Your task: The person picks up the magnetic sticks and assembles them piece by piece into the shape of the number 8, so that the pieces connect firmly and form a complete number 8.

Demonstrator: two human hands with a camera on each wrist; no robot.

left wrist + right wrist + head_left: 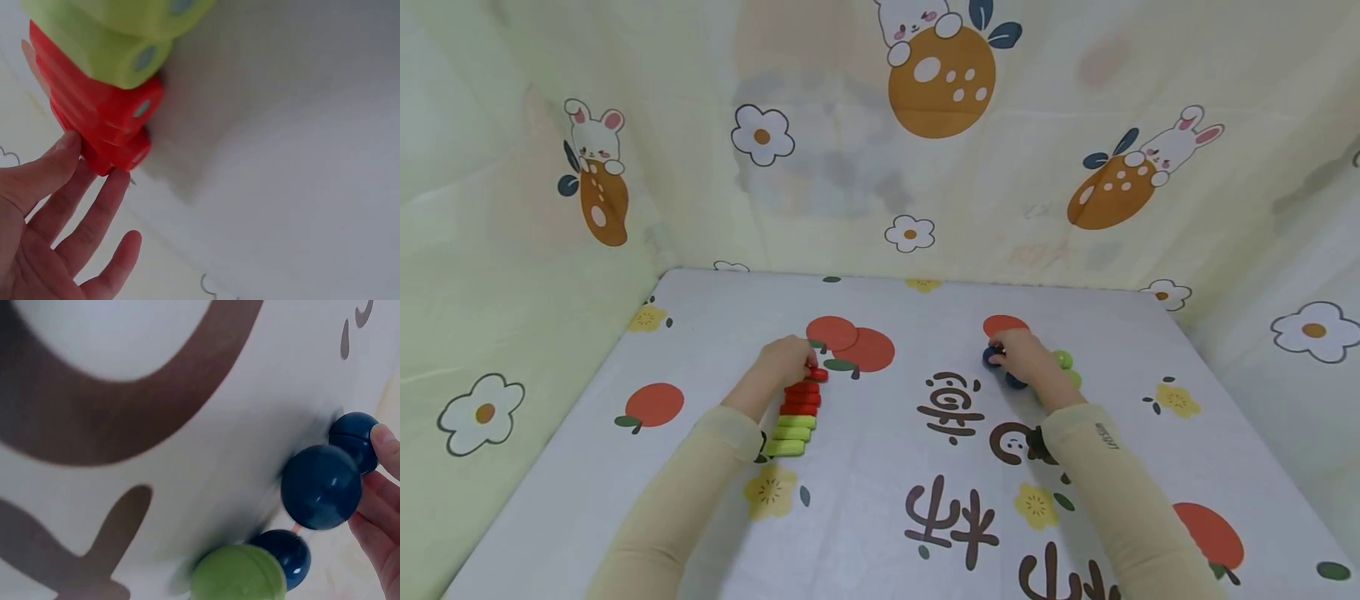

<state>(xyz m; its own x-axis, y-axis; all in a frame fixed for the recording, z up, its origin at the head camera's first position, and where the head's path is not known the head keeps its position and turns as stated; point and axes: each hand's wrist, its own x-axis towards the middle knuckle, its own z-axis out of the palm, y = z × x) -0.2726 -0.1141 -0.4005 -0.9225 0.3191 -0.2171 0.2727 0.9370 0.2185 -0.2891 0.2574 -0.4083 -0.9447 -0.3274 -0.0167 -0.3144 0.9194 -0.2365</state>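
Note:
In the head view, my left hand [782, 362] is at the far end of a row of short rods. Its thumb and fingers pinch the farthest red rod [820, 376]. More red rods [801, 399] lie side by side nearer me, then several yellow-green rods [790, 435]. Grey round ends show on the rods in the left wrist view. Over on the right, my right hand [1028, 360] pinches a dark blue ball [351, 432] between thumb and fingers. Two more dark blue balls [322, 487] sit close by. Green balls [1063, 359] are partly hidden behind that hand.
A white cloth printed with red fruit [655, 405], yellow flowers [771, 492] and brown characters [952, 517] covers the table. Cream curtains [827, 200] printed with rabbits and flowers hang behind it and at both sides.

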